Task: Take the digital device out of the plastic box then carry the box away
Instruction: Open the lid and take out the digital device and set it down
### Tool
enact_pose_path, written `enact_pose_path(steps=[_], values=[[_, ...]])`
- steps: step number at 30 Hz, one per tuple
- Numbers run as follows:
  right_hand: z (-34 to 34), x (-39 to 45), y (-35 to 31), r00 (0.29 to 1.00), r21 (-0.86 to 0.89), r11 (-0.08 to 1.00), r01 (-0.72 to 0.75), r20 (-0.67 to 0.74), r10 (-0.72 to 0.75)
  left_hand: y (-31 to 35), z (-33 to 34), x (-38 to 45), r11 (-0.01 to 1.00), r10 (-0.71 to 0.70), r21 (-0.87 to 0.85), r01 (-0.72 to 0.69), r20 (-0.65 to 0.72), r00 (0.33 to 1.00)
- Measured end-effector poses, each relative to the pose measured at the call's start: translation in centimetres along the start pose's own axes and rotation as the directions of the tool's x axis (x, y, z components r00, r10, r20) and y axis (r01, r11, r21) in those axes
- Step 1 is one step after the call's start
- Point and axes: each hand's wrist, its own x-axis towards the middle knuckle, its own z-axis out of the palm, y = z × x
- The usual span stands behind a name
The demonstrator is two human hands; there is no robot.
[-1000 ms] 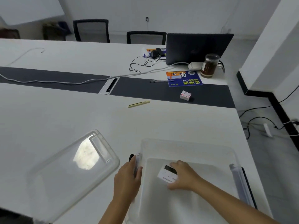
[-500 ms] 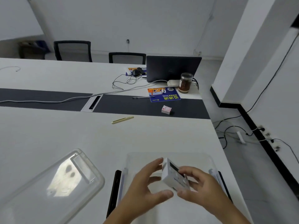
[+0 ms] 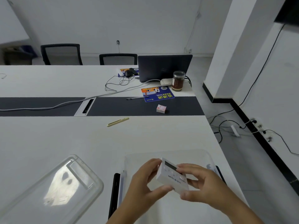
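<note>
A small white digital device (image 3: 173, 177) with a dark screen and buttons hangs in the air above the clear plastic box (image 3: 166, 153). Both hands hold it. My left hand (image 3: 144, 185) grips its left side with thumb below and fingers behind. My right hand (image 3: 202, 186) pinches its right side, one finger resting on the screen edge. The open box stands on the white table (image 3: 80, 139) under my hands, near the right edge; its black side clips (image 3: 114, 191) show on the left. Most of the box floor is hidden by my hands.
The clear lid (image 3: 53, 188) lies on the table left of the box. Farther back are a gold pen (image 3: 117, 122), a small red and white carton (image 3: 161, 109), a blue mat (image 3: 157, 93), a jar (image 3: 178, 80), a laptop (image 3: 164, 67) and cables. The table ends at right.
My right hand lifted the device out of the box, and my left hand left the box rim and joined it. My head has tilted up.
</note>
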Motion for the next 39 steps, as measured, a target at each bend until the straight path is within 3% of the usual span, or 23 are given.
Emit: enact_pose_path(steps=[6,22,29,34,36,39], values=[[0.3,0.4,0.2,1.0,0.065,0.998,0.006,-0.014,-0.005,0.3,-0.4,0.0,1.0,0.003,0.026,-0.004,0.02,1.0],[1.2,2.9,1.9,0.999,0.23,0.973,-0.025,-0.035,0.034,-3.3,-1.7,0.0,0.965,-0.184,-0.205,0.167,-0.067,0.981],[0.7,4.9,1.8,0.995,0.339,0.935,-0.102,0.015,0.103,-3.7,-2.3,1.9,0.974,-0.134,-0.187,0.127,-0.029,0.99],[-0.3,7.1,1.2,0.986,0.521,0.841,-0.15,0.013,0.168,-4.3,-3.1,3.6,0.991,-0.132,-0.022,0.131,-0.032,0.991],[-0.7,8.1,0.8,0.976,0.53,0.835,-0.145,-0.061,0.208,-4.4,-3.8,4.3,0.991,-0.129,0.023,0.129,-0.002,0.992],[-1.7,10.1,-0.3,0.959,0.484,0.866,-0.126,-0.164,0.231,-5.4,-5.2,5.7,0.937,-0.121,0.315,0.15,-0.111,0.986]])
